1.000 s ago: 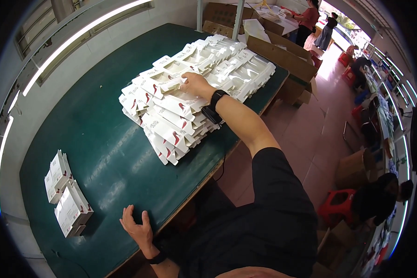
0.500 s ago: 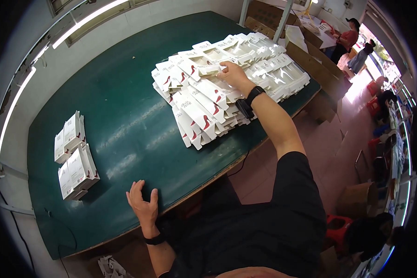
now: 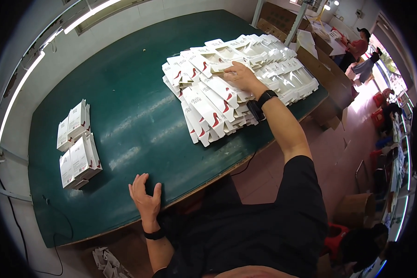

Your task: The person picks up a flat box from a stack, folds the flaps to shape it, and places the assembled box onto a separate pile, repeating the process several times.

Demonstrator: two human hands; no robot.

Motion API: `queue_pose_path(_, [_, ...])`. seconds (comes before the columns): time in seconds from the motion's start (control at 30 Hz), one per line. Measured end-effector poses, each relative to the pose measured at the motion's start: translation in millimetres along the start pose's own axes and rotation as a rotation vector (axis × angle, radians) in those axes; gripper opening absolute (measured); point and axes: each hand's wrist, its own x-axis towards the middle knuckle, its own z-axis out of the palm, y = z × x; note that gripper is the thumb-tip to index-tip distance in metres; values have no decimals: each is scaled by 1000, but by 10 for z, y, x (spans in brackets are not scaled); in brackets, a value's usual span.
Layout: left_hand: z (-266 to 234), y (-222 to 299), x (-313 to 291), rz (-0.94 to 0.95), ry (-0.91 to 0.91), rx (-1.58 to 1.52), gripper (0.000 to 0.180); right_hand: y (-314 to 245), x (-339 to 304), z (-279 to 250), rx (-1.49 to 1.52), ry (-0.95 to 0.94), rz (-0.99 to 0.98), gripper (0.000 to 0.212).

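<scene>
A large heap of white cartons (image 3: 204, 109), flattened or partly folded, with red high-heel shoe prints and clear windows, covers the right part of the green table (image 3: 129, 111). My right hand (image 3: 242, 76) is on top of the heap, its fingers bent and closed at the edge of one white carton; the fingertips are partly hidden. Near the table's front edge, my left hand (image 3: 146, 197) is open with fingers apart, holding nothing. To its far left stand two small stacks of folded white cartons (image 3: 81, 160), one behind the other.
Brown cardboard boxes (image 3: 326, 76) stand beyond the table's right end. A black cable (image 3: 248, 164) hangs by the front edge. White cartons or scraps (image 3: 109, 262) lie below the table at lower left. Other people (image 3: 356, 48) are in the background at right.
My right hand has shifted slightly on the heap, its fingers lower over the carton. My left hand stays open in nearly the same place. The whole view has turned a little.
</scene>
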Motion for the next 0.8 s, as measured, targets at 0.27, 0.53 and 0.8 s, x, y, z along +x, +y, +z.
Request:
queue_pose_path(0.27, [-29,-6,-8,10,15,2,47,61,31,-5,70,-76,13,45])
queue_pose_path(0.53, [-30,-36,-24,9,10,-38,46,34,-144,-304,198,136,64,43])
queue_pose_path(0.8, [-76,-78,-5,12,-13,-97,47,-290,-626,-549,334,261,50,40])
